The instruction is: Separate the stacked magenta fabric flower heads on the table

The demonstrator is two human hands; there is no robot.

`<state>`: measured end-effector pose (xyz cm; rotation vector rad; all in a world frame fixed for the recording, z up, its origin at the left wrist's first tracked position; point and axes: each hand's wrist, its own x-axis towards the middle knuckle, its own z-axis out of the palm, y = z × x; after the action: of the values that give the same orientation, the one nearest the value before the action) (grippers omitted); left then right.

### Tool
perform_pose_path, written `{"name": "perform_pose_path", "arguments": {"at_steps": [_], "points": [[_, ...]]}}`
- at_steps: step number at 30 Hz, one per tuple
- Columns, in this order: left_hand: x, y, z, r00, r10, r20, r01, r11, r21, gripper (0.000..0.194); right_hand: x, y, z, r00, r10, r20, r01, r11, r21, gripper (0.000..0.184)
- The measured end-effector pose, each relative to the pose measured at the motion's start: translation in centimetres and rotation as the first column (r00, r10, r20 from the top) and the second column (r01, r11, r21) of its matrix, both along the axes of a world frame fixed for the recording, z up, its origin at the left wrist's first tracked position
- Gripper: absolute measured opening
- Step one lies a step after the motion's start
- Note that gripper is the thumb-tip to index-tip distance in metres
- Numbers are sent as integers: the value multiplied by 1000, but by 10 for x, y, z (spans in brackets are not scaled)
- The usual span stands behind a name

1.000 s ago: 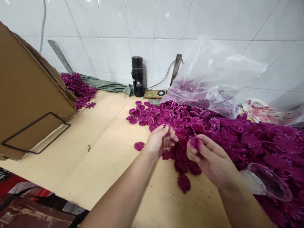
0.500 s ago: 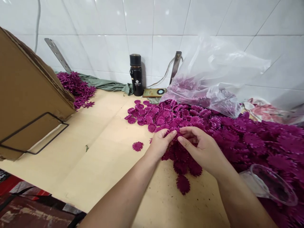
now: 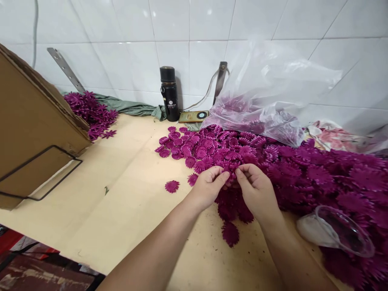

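Note:
My left hand (image 3: 207, 186) and my right hand (image 3: 257, 188) are close together over the pile, thumbs turned toward each other. Between them they pinch a purple artificial flower petal piece (image 3: 232, 174), which blends into the pieces behind it. Under and beyond my hands spreads a large heap of purple petal pieces (image 3: 321, 176), round with toothed edges. One petal piece (image 3: 172, 186) lies by itself to the left of my left hand. Another petal piece (image 3: 230, 233) sits at the heap's near tip. The undersides of my fingers are hidden.
A cardboard box (image 3: 33, 129) with a black wire frame (image 3: 57, 190) stands left, beside star-shaped purple pieces (image 3: 91, 113). Along the tiled wall are a black bottle (image 3: 170, 97), a phone (image 3: 193, 117) and a clear plastic bag (image 3: 273, 93). A clear plastic cup (image 3: 342, 232) lies tipped at right.
My hands were apart, each with purple material at the fingers; they have come together and now pinch one piece between them. The view has shifted slightly.

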<state>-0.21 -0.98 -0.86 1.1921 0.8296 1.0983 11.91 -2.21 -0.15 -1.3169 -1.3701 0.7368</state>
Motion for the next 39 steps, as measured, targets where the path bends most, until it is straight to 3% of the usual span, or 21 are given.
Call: {"name": "perform_pose_path", "arguments": {"at_steps": [3,7,9,13,16,20,26,30,34,39], "points": [[-2,-7,7,997,-25,-70,31,996,87,36,4,3,1,983,-180,35,178,983,53,15],[-6,-20,21,952,-282,-116,296,945,136,32,25,8,8,911,-365,-193,376,927,22,17],[-5,-21,23,943,-313,-113,323,942,94,31,33,8,9,898,-371,-236,386,922,19,18],[0,-13,14,989,-144,-28,142,987,-72,23,30,7,6,987,-151,-50,154,985,75,18],[1,-6,8,998,-52,26,55,989,-141,18,25,5,4,989,-106,98,97,991,90,23],[0,-4,8,998,-2,64,10,992,-126,20,22,-2,9,973,-118,197,92,986,140,22],[-1,0,0,998,65,8,-64,996,-67,31,14,-8,10,955,30,294,-102,967,233,21],[-1,3,-8,993,109,-52,-109,994,10,41,10,-7,5,957,141,254,-179,975,132,19],[1,3,-9,993,95,-67,-96,995,-14,47,9,-6,6,965,255,60,-254,967,-35,17],[1,1,-4,998,57,-5,-57,997,-50,55,11,-5,10,949,297,-103,-309,943,-121,26]]}}
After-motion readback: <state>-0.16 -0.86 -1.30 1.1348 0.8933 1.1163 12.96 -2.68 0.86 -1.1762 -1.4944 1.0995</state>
